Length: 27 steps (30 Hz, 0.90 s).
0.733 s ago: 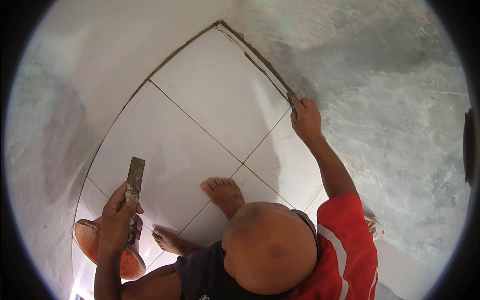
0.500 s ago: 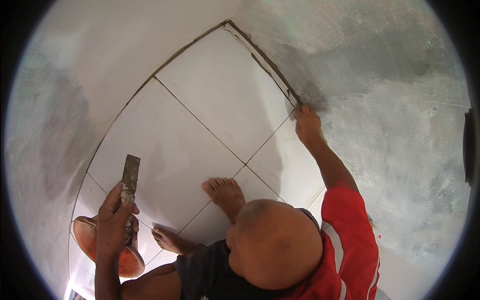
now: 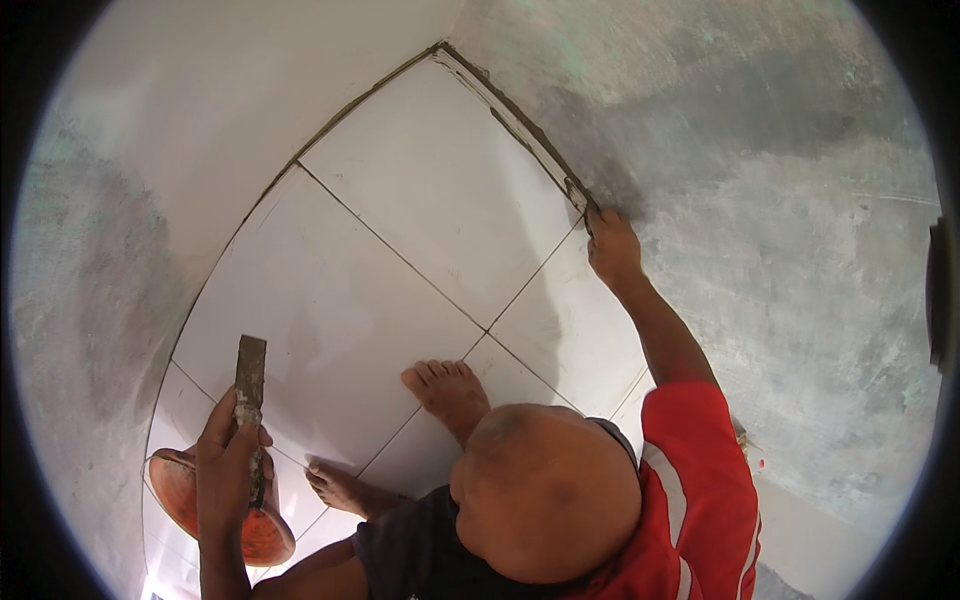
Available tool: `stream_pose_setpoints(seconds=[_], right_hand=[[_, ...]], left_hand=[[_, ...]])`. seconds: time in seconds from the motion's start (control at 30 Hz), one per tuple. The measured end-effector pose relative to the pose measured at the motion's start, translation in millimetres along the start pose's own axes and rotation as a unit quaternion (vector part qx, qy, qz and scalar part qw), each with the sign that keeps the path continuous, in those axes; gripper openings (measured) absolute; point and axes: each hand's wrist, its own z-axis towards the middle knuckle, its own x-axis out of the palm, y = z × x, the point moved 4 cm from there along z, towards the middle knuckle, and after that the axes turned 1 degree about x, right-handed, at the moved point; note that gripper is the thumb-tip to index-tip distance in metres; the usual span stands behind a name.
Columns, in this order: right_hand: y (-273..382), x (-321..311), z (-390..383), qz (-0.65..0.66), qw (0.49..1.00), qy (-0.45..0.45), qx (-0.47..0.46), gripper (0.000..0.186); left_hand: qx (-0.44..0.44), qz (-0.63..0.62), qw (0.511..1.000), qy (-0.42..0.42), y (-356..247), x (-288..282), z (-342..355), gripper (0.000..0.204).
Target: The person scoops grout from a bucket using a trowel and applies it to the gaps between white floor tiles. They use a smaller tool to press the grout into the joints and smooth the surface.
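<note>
My left hand (image 3: 225,465), at the lower left, is closed round the crusted handle of a flat scraper (image 3: 251,372), its mortar-smeared blade pointing up. A shallow orange-red bowl (image 3: 175,485) lies behind that hand. At the right wall my right hand (image 3: 615,245) grips a dark narrow tool (image 3: 591,213), mostly hidden by my fingers, against the joint where wall and floor meet. A dark line of mortar (image 3: 520,115) runs from there up to the corner, with a thinner streak beside it on the white tiles (image 3: 440,180).
Pale plastered wall (image 3: 250,80) on the left and patchy grey wall (image 3: 780,280) on the right meet at the top. My bare feet (image 3: 445,390) are on the tiles, below them my bent knee (image 3: 545,490). A dark object (image 3: 937,290) shows at the far right edge.
My right hand has moved a little down along the wall joint, toward me. My left hand and its scraper have dropped slightly and shifted left.
</note>
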Motion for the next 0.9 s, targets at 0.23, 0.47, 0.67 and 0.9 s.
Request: stream_pose_setpoints(seconds=[0.23, 0.47, 0.67, 0.9], right_hand=[[64, -44, 72, 0.06, 0.988, -0.097, -0.103, 0.044], [152, -13, 186, -0.035, 0.986, -0.112, -0.12, 0.02], [104, 4, 146, -0.01, 0.998, -0.029, -0.046, 0.015], [17, -3, 16, -0.065, 0.998, 0.0, 0.006, 0.029]], left_hand=[[-0.036, -0.005, 0.999, 0.028, -1, 4, 2, 0.052], [-0.006, 0.006, 1.0, -0.006, -3, 8, 2, 0.052], [-0.011, -0.01, 1.0, -0.01, -2, 4, -1, 0.053], [0.016, -0.006, 0.999, 0.034, 5, -1, 9, 0.055]])
